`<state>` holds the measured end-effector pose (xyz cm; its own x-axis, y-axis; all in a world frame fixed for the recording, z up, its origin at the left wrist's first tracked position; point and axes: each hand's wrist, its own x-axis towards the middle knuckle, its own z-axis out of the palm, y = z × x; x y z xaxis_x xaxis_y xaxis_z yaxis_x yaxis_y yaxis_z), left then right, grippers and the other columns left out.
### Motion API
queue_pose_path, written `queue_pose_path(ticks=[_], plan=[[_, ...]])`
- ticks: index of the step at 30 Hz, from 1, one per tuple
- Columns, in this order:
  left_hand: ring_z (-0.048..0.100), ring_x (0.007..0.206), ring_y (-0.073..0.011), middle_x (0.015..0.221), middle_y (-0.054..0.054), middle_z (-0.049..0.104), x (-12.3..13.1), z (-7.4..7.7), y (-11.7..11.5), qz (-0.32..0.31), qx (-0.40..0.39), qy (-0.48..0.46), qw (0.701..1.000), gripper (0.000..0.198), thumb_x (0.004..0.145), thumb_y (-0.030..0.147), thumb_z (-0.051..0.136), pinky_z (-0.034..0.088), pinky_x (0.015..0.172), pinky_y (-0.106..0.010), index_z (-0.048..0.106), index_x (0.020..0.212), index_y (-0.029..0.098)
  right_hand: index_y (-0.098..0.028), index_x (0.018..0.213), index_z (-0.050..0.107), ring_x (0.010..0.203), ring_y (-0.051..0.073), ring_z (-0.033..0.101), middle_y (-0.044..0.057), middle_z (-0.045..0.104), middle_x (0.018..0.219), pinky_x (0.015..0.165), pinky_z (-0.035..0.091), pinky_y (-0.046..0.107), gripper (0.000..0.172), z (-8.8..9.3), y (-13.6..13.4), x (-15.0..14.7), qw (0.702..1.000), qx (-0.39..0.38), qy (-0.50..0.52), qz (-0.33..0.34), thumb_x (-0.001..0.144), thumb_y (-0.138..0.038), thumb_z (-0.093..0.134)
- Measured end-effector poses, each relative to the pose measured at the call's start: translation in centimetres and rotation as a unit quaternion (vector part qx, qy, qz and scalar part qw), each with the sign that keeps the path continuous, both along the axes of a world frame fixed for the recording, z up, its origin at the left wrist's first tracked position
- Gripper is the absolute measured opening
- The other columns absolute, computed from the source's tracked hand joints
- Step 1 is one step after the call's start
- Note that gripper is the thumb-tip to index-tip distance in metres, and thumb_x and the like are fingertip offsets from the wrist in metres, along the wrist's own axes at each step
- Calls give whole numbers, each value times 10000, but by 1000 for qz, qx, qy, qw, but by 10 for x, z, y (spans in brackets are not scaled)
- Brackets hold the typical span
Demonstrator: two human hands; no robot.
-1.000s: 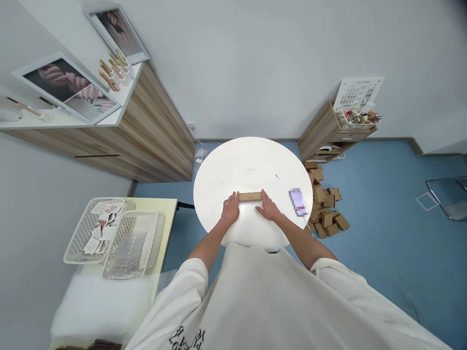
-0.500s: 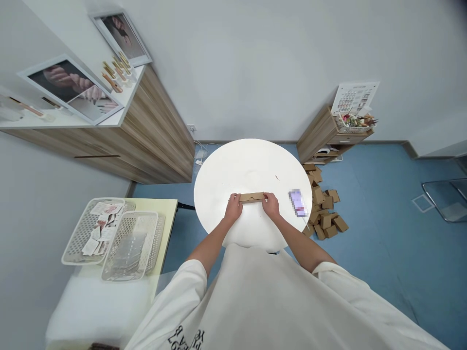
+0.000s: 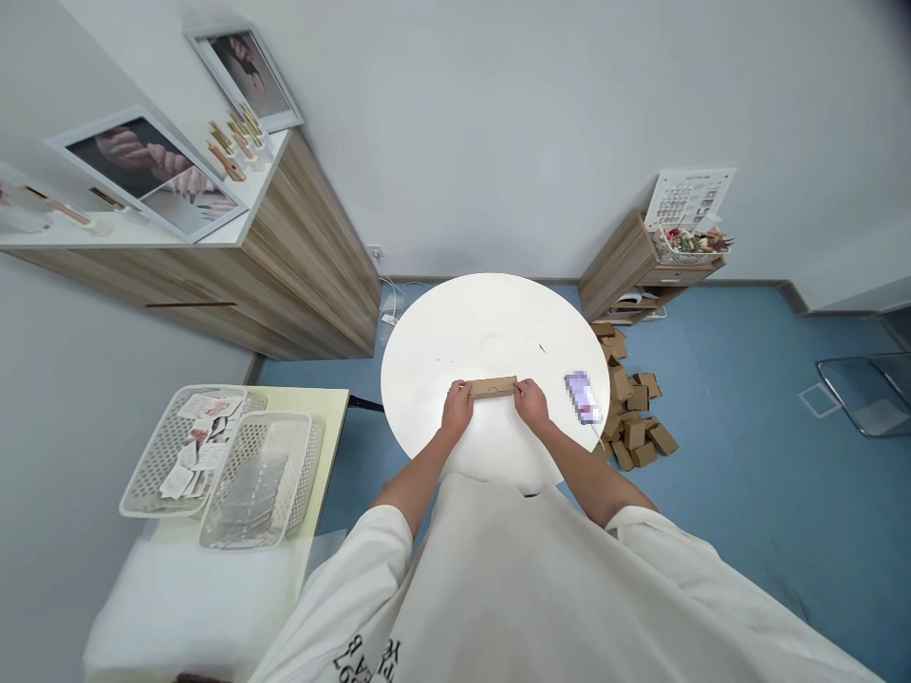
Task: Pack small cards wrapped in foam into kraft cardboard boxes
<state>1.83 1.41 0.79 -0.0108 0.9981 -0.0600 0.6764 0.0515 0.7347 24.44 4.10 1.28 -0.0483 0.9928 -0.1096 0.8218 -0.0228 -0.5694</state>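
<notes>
A long, flat brown cardboard box [image 3: 492, 387] is held level over the near middle of the round white table [image 3: 484, 313]. My left hand [image 3: 457, 408] grips its left end, fingers closed round the edge. At the right end, my right hand [image 3: 530, 402] pinches the corner between thumb and fingers. The box looks closed, with a small notch on its near side. A phone [image 3: 584, 396] with a cable lies on the table to the right of my right hand.
Many small cardboard boxes [image 3: 633, 427] are heaped on the blue floor right of the table. White plastic baskets [image 3: 306, 474] stand on a pale yellow table [image 3: 334, 417] at left. A wooden cabinet [image 3: 313, 256] rises behind it, and a small cabinet [image 3: 619, 261] stands at back right.
The view has shifted slightly. Both hands keep hold of the box's ends, and the box has barely moved on the table.
</notes>
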Motion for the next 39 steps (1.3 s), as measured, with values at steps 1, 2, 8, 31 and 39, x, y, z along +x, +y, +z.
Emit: queue_pose_path(ticks=[1, 2, 8, 31, 39], plan=[[593, 1104, -228, 1293, -98, 531, 1, 0, 1, 18, -9, -15, 1000, 310, 949, 202, 480, 487, 956, -366, 589, 1238, 231, -211, 1080, 699, 1011, 234, 604, 101, 630, 1073, 928, 467, 363, 301, 1, 1, -1, 1000, 0, 6, -7, 972, -274, 425], [609, 1080, -222, 1311, -104, 524, 1, -1, 2, 43, -21, -31, 998, 314, 955, 229, 488, 494, 937, -364, 568, 1258, 229, -206, 1094, 689, 1012, 234, 607, 104, 627, 1098, 924, 473, 364, 298, 2, 2, -2, 1000, -2, 17, -20, 966, -293, 434], [641, 1024, -211, 1234, -121, 614, -3, -4, 18, 111, -138, -112, 978, 467, 924, 205, 546, 505, 872, -336, 434, 1377, 193, -204, 1363, 521, 995, 216, 650, 100, 617, 1265, 850, 521, 333, 487, 14, 5, -13, 983, -91, 119, -103, 914, -391, 490], [581, 1244, -264, 1455, -174, 496, -27, -29, -42, 70, -224, -219, 947, 806, 773, 149, 654, 491, 988, -364, 294, 1493, 194, -268, 1428, 484, 1226, 284, 594, 67, 561, 1425, 1033, 491, 436, 640, 3, -73, -36, 946, -200, 235, -98, 806, -317, 625], [569, 1255, -266, 1461, -147, 502, 18, 8, -29, 48, -185, -207, 959, 768, 765, 160, 657, 490, 996, -382, 345, 1464, 222, -290, 1397, 535, 1180, 283, 602, 56, 584, 1396, 987, 512, 440, 616, 12, -71, 9, 954, -127, 237, -134, 796, -370, 644]])
